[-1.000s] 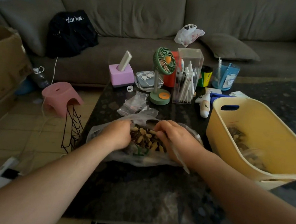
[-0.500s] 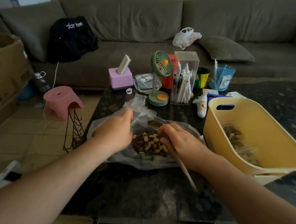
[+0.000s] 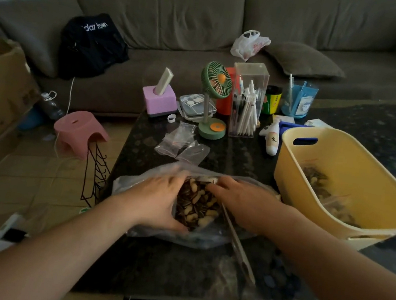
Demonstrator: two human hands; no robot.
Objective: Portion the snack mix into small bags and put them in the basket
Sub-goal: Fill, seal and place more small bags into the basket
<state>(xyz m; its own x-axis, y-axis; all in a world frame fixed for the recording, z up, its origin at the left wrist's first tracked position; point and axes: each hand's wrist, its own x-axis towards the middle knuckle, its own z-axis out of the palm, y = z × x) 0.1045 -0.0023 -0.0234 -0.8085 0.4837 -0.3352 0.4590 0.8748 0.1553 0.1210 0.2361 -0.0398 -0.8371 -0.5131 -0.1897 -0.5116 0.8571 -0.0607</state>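
A large clear snack bag (image 3: 139, 185) lies open on the dark table, with the snack mix (image 3: 196, 203) of peanuts and striped seeds showing in its mouth. My left hand (image 3: 157, 197) grips the bag's left side, thumb below and fingers over the top edge. My right hand (image 3: 238, 200) reaches into the mix from the right, fingers curled down, and holds a long pale tool (image 3: 237, 249) that trails toward me. Small empty zip bags (image 3: 183, 143) lie just behind the big bag. The yellow basket (image 3: 294, 174) stands at the right with filled small bags (image 3: 320, 187) inside.
Behind the bags stand a green desk fan (image 3: 214, 100), a clear pen box (image 3: 247, 101), a pink holder (image 3: 159, 99), cups and a white bottle (image 3: 272, 139). A pink stool (image 3: 79, 132) and a wire rack (image 3: 94, 175) sit on the floor at the left. The sofa runs along the back.
My left hand dropped from the lifted bag edge to grip the bag's side lower down. My right hand pushed a little farther into the mix, and the pale tool trails out longer.
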